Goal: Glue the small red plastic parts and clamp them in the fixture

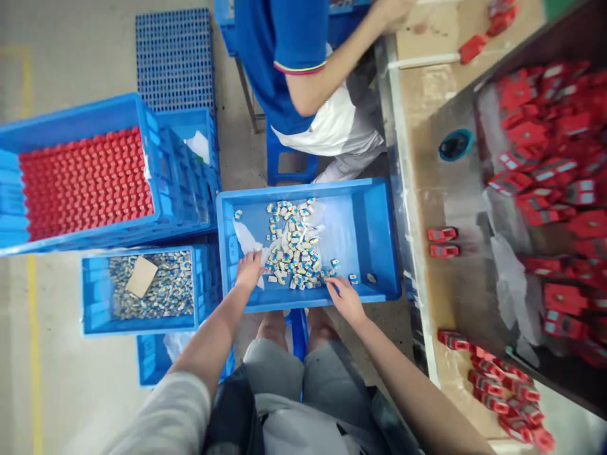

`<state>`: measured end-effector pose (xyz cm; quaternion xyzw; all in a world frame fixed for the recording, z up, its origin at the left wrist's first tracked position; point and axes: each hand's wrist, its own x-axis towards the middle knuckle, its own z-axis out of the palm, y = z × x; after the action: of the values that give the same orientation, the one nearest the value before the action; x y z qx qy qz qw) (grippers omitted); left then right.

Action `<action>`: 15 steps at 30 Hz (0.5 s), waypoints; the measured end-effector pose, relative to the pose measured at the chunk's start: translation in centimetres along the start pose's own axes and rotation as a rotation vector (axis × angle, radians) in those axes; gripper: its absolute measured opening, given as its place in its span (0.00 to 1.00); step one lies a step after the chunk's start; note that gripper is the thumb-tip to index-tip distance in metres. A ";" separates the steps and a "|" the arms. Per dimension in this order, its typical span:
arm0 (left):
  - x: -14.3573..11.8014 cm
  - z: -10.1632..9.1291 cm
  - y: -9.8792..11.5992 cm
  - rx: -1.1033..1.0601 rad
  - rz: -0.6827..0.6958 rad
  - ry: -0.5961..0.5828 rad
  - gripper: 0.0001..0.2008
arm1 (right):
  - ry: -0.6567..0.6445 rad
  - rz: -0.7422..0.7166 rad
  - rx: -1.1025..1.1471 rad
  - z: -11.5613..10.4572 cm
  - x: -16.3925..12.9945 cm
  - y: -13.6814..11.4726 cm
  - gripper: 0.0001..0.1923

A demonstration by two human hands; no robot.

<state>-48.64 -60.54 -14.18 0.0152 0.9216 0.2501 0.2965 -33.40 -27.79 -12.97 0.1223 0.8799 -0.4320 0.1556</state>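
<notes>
A blue bin (374, 234) rests on my knees and holds a scattered pile of small blue-and-white parts (294, 249) on a clear plastic bag. My left hand (248, 270) lies at the pile's left edge, fingers spread on the bag. My right hand (345, 297) reaches into the bin's near right corner, fingertips touching a few loose parts there; whether it pinches one is hidden.
To the left stands a blue crate of red parts (85, 183) and a smaller bin of small parts (156, 287) with a card on top. A workbench (427, 189) on the right carries many red parts (550, 164). A seated person in blue (303, 69) works ahead.
</notes>
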 end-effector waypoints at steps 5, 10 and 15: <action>-0.4 -1.9 4.5 -0.064 -0.013 -0.028 0.09 | 0.021 -0.033 0.128 -1.0 -4.0 -0.4 0.15; -6.0 -3.5 12.0 -0.249 0.017 -0.045 0.18 | 0.001 -0.099 0.267 -0.4 -2.1 -5.2 0.32; -11.9 -5.8 14.9 -0.360 0.122 -0.163 0.19 | 0.001 -0.243 0.275 0.1 3.8 -11.0 0.40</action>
<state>-43.83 -52.27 3.32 0.0381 0.8323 0.4261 0.3525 -40.72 -34.18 -6.54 0.0356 0.8210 -0.5636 0.0838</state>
